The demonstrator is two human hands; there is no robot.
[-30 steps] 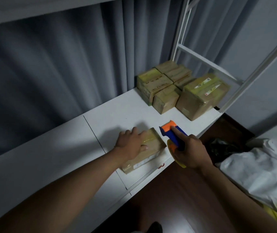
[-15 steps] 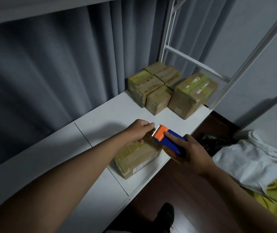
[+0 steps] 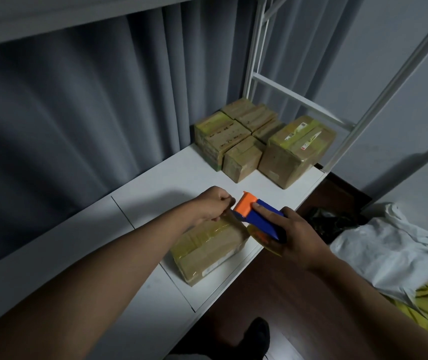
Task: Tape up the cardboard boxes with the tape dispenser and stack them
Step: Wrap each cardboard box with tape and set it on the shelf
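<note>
Barely shifted: right hand (image 3: 294, 236) grips tape dispenser (image 3: 257, 218), nose up-left; left hand (image 3: 214, 202) pinches tape.

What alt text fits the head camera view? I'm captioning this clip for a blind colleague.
A person's right hand grips a blue and orange tape dispenser over a cardboard box on a white table, while the left hand pinches at the dispenser's front end. More taped boxes sit grouped at the table's far end.
</note>
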